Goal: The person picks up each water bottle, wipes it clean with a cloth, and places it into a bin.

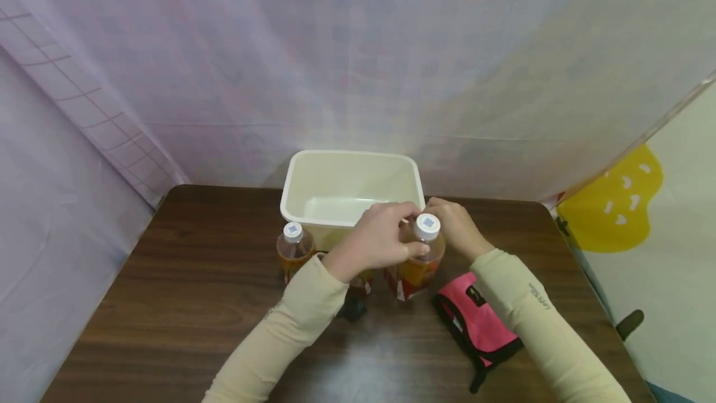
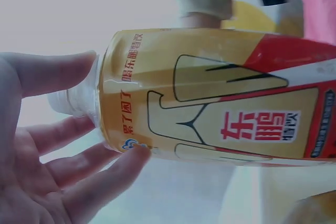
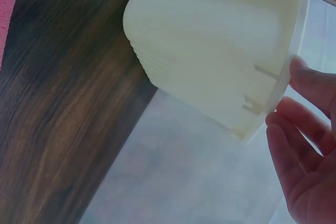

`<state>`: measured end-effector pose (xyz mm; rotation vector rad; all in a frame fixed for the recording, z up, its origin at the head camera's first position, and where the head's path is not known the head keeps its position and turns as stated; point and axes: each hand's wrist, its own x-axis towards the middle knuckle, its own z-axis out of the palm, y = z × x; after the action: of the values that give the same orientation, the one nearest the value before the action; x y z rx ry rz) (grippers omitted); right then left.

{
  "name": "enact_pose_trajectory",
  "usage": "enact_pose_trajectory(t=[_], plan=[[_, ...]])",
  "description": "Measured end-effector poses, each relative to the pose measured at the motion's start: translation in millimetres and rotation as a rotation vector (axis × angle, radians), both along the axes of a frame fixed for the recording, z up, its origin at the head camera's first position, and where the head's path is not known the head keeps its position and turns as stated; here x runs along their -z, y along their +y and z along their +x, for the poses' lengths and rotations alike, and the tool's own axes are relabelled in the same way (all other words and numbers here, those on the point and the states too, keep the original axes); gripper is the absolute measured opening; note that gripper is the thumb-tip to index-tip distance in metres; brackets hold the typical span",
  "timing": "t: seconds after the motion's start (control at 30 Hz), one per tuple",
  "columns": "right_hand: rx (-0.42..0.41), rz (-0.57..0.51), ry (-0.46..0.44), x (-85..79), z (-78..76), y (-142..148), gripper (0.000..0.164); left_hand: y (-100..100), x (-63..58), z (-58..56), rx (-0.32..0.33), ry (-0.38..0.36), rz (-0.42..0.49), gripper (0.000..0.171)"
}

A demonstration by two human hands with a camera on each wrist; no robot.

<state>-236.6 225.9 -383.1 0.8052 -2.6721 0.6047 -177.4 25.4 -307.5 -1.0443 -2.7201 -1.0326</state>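
The left hand (image 1: 376,238) holds a clear plastic bottle with a white cap and a gold-and-red label (image 1: 415,273) by its neck, thumb on one side and fingers on the other. This bottle is in front of the near right corner of a cream rectangular plastic bin (image 1: 349,173); whether its base touches the worktop cannot be told. The right hand (image 1: 455,229), just beside the bottle, pinches the bin's rim between thumb and fingertips. The bin stands at the middle of the far edge of the dark brown wood-grain worktop (image 1: 184,291). Before its near left corner stands a second white-capped bottle (image 1: 293,249); a third labelled item (image 1: 366,277) is mostly hidden behind the left wrist, with a small black object (image 1: 352,308) near it. Toward the worktop's right edge, partly under the right forearm, lies a pink fabric pouch with black trim (image 1: 486,325). A pale checked curtain (image 1: 335,67) hangs behind the far edge.
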Motion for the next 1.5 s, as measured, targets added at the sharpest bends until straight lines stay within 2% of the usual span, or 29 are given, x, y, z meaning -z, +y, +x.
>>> enact_pose_trajectory(t=[0.13,0.23,0.47,0.57,0.67,0.77,0.87,0.97,1.3,1.5], plan=[[0.01,-0.029,0.028,2.8,0.5,2,0.009,-10,-23.7,1.5,0.018,-0.001,0.037,0.032],[0.008,-0.041,0.043,4.3,0.7,2,0.016,-19,-41.0,1.3,0.031,-0.011,0.087,0.03],[-0.005,0.008,0.119,5.9,0.4,3,0.02,-35,-75.0,-4.9,0.032,-0.032,0.151,0.032],[-0.022,0.014,0.121,6.0,0.8,2,0.017,-39,-87.6,-11.8,0.007,-0.037,0.143,0.034],[-0.028,0.019,0.109,5.6,1.4,0,0.012,-40,-95.1,-26.9,-0.021,-0.049,0.144,0.036],[-0.016,0.017,0.09,5.1,2.4,-1,0.01,-40,-92.5,-48.7,-0.068,-0.088,0.148,0.036],[-0.008,0.016,0.08,5.6,3.4,-1,0.009,-36,-81.0,-69.4,-0.105,-0.139,0.165,0.034],[-0.007,0.013,0.081,6.1,4.4,-1,0.009,-31,-69.6,-84.3,-0.121,-0.173,0.152,0.034],[-0.01,0.0,0.076,7.2,4.9,-1,0.01,-11,-52.4,-115.0,-0.086,-0.199,0.035,0.036],[-0.003,-0.004,0.078,7.2,6.8,-1,0.01,-2,-41.3,-128.1,-0.071,-0.24,0.026,0.034]])
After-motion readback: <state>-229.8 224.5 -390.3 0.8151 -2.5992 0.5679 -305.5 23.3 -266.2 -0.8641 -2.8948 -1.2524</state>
